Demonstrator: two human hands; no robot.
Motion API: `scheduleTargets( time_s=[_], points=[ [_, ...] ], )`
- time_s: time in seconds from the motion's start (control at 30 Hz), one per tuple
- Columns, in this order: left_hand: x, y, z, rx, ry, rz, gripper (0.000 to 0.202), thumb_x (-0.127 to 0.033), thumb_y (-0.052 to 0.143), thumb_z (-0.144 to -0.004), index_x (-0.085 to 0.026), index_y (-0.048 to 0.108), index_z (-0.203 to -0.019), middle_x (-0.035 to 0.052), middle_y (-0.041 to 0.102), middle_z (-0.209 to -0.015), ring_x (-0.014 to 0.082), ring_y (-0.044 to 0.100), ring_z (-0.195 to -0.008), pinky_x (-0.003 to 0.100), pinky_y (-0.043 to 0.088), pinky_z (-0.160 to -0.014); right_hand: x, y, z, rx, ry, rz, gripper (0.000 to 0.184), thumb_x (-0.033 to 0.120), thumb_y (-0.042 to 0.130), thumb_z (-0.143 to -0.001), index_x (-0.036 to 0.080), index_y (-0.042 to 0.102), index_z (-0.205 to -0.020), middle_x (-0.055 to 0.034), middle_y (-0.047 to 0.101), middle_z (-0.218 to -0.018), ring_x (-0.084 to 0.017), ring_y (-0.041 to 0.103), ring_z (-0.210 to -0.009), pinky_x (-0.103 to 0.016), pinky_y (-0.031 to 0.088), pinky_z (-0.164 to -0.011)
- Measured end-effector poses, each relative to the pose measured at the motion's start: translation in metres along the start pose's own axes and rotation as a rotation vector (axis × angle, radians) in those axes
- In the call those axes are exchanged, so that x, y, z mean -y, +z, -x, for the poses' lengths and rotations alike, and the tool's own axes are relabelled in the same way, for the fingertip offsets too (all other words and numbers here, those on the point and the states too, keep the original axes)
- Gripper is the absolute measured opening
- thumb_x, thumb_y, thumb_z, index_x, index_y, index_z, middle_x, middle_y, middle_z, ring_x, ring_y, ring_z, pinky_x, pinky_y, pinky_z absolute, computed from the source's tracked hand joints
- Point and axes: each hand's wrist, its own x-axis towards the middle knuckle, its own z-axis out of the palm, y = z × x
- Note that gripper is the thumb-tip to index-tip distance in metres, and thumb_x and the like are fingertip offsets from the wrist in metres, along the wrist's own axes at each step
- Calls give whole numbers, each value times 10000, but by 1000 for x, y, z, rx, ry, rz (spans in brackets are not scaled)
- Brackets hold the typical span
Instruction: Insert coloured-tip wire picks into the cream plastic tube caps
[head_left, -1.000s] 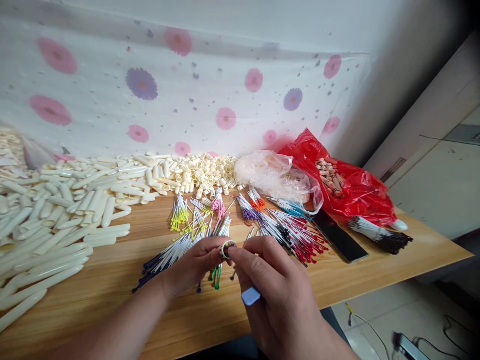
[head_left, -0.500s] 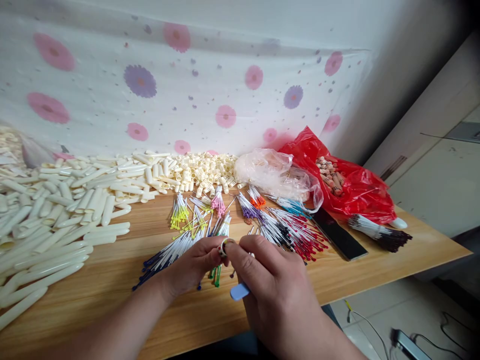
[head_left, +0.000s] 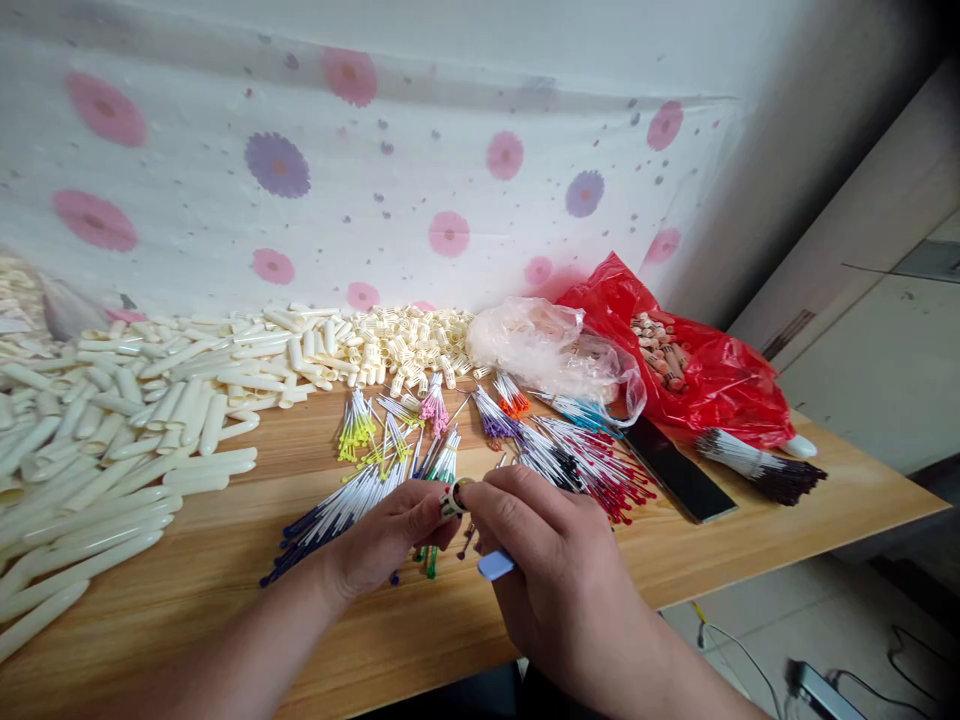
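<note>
Between the thumb and fingers of my left hand (head_left: 401, 522) is a short white slotted plastic sleeve (head_left: 451, 499), its round opening turned toward me with dark and yellowish bits inside. My right hand (head_left: 559, 560) is closed, its fingertips at the sleeve's rim. From under its curled fingers sticks the flat, rounded end of a light-blue piece (head_left: 496, 565); the remainder is hidden in the hand. Beneath and beyond both hands lie bundles of thin white pen refills with coloured ends: blue refills (head_left: 326, 520), green refills (head_left: 431, 560) and red refills (head_left: 607, 475).
Cream pen barrels (head_left: 112, 420) are heaped at left, with slotted sleeves (head_left: 409, 345) piled behind. At right are a clear plastic bag (head_left: 532, 340), a red bag (head_left: 727, 385), a black phone (head_left: 679, 470) and dark-ended refills (head_left: 761, 465). The wooden table's (head_left: 757, 535) front edge slants at right.
My right hand has shifted slightly right and down, and the light-blue piece has moved with it. The sleeve's opening has tilted a little, still in my left fingers.
</note>
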Motion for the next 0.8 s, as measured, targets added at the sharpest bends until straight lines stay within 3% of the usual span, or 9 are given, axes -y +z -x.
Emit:
scheduleTargets(
  time_s=[0.2,0.3,0.37,0.47,0.53,0.63,0.73,0.8],
  points=[
    [-5,1,-2,12,22,-9,632,-783,445,-696,-158,494,-618,-36,352,-568,101,288,-542,239,277,-498,-3,0,3,-40,45,-156,385,32,488,-775,179,574,-1120,-69,618,-932,-156,598,-775,-277,518,-659],
    [-7,2,-2,23,40,-3,644,-799,434,-686,-165,457,-574,-34,360,-556,98,271,-523,249,221,-485,-3,-8,4,-177,62,-283,327,83,503,-839,196,583,-1136,-61,602,-899,-151,597,-790,-276,516,-666],
    [-7,2,-2,34,55,14,642,-799,444,-680,-168,448,-565,-30,372,-553,95,265,-508,258,187,-476,-5,-17,5,-353,116,-393,239,219,456,-915,217,622,-1087,-68,587,-904,-167,593,-807,-306,516,-665],
    [-5,0,-2,66,72,38,625,-783,464,-683,-168,469,-568,-23,390,-535,98,267,-494,269,171,-474,-11,-30,9,-502,211,-469,469,496,299,-945,236,689,-923,-73,582,-844,-200,597,-788,-334,509,-608],
    [-4,-2,-2,93,74,45,618,-776,474,-682,-170,474,-559,-23,383,-520,100,270,-490,272,170,-475,-14,-35,12,-505,236,-445,557,570,259,-926,235,699,-863,-65,595,-729,-195,609,-696,-299,484,-503],
    [-3,-3,-2,115,59,61,619,-780,496,-660,-169,477,-559,-20,392,-517,97,265,-484,271,155,-464,-10,-35,14,-493,214,-468,503,559,312,-920,234,695,-949,-59,648,-694,-185,625,-593,-281,479,-438],
    [-2,-3,-3,112,47,79,638,-796,480,-655,-163,477,-574,-22,403,-514,86,242,-472,267,134,-448,-3,-34,10,-348,130,-534,257,408,518,-895,264,666,-1048,-44,706,-808,-187,666,-659,-300,551,-562],
    [0,-3,-3,115,46,88,650,-806,471,-650,-159,480,-600,-30,399,-505,78,227,-458,261,119,-433,-1,-34,6,-266,94,-523,214,243,648,-829,274,661,-1040,-16,718,-822,-170,676,-716,-266,556,-622]
  ],
)
